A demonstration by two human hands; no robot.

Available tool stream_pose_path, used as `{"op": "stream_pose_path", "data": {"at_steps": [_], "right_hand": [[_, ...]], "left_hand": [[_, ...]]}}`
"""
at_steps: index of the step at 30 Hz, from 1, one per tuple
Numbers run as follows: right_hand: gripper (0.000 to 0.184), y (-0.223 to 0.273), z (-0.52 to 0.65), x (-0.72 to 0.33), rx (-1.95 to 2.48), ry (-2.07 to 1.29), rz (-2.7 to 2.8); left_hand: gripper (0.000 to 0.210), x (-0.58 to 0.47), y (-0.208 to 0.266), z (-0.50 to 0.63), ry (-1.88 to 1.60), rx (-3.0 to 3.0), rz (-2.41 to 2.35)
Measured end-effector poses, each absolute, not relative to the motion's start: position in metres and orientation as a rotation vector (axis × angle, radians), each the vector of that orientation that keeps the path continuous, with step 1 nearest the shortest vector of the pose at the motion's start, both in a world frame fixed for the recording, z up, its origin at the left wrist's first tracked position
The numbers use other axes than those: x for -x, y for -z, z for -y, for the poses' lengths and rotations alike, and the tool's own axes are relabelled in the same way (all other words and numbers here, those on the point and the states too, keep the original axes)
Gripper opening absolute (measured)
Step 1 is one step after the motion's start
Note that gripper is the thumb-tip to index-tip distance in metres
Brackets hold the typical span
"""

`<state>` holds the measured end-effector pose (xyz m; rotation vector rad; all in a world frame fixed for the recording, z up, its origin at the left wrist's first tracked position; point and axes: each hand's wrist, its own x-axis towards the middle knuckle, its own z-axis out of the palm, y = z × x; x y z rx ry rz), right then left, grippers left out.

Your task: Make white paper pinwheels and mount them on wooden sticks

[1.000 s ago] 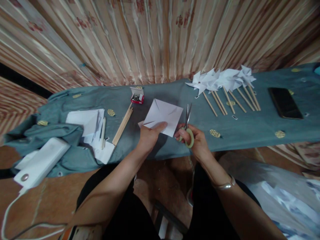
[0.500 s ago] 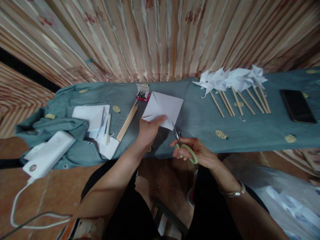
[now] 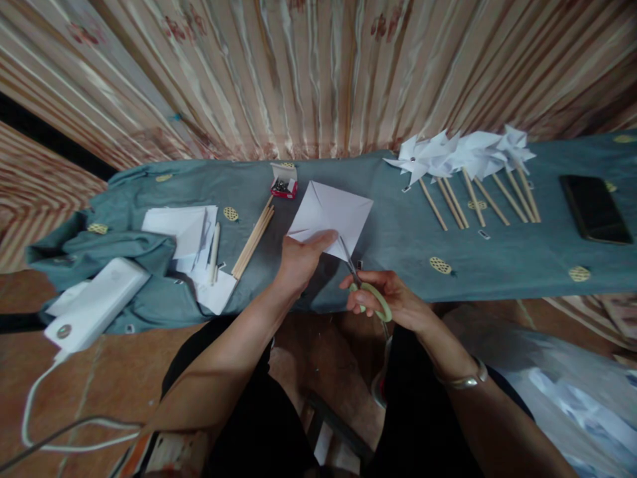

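A square sheet of white paper (image 3: 343, 207), with slits running in from its corners, is pinched at its lower left edge by my left hand (image 3: 302, 260). My right hand (image 3: 381, 297) grips scissors (image 3: 373, 295) with pale green handles. Their blades lie over the paper's lower corner, pointing in toward its middle. Behind my left hand, a small red and white box (image 3: 284, 182) stands with its lid up and small metal pins inside. Several thin wooden sticks (image 3: 253, 240) lie side by side left of the paper.
Several white paper pinwheels (image 3: 460, 154) on sticks lie at the back right, with a dark phone (image 3: 594, 208) beyond them. At the left are stacked paper sheets (image 3: 174, 229), a white pen-like stick (image 3: 215, 252) and a white power bank (image 3: 99, 302) with a cable. Patterned teal cloth (image 3: 512, 265) covers the narrow table.
The scissor blades have moved further in over the paper's lower corner. The paper and my left hand have shifted slightly to the right.
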<state>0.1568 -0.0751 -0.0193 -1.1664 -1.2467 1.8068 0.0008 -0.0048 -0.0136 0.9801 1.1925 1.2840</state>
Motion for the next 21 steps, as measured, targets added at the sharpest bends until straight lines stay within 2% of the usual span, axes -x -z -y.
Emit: {"op": "stream_pose_path", "data": {"at_steps": [16,21], "right_hand": [[0.037,0.0173,0.0742,-0.1530,1.194,-1.849,1.114],[0.035,0.0180,0.0739,-0.1531,1.203,-1.828,1.136]], "left_hand": [[0.044,0.0004,0.0154,0.0028,-1.270,-1.007,-1.219],[0.038,0.0008,0.0146,0.0034,-1.281,-0.993,-1.183]]}}
